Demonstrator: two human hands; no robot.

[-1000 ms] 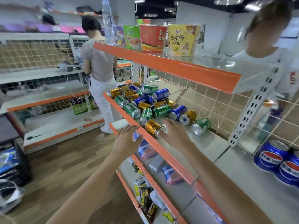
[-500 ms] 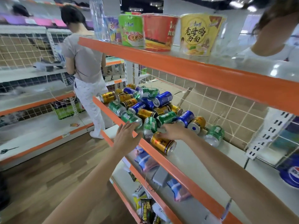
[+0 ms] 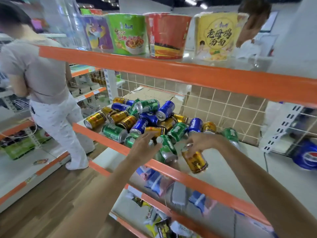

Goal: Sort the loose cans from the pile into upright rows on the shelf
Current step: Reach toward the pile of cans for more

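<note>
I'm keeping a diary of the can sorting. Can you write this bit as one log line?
right hand: grips gold can | left hand: on green can | pile: unsorted | rows: none yet

"老母鸡汤面" on the yellow noodle tub (image 3: 216, 36); "pepsi" on a blue can (image 3: 195, 125)

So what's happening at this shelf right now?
A person is sorting a pile of cans lying on their sides on the middle shelf. The right hand grips the top of a gold can, which is tilted near the shelf front. The left hand reaches onto a green can; its grip is unclear. No can stands upright yet.
</note>
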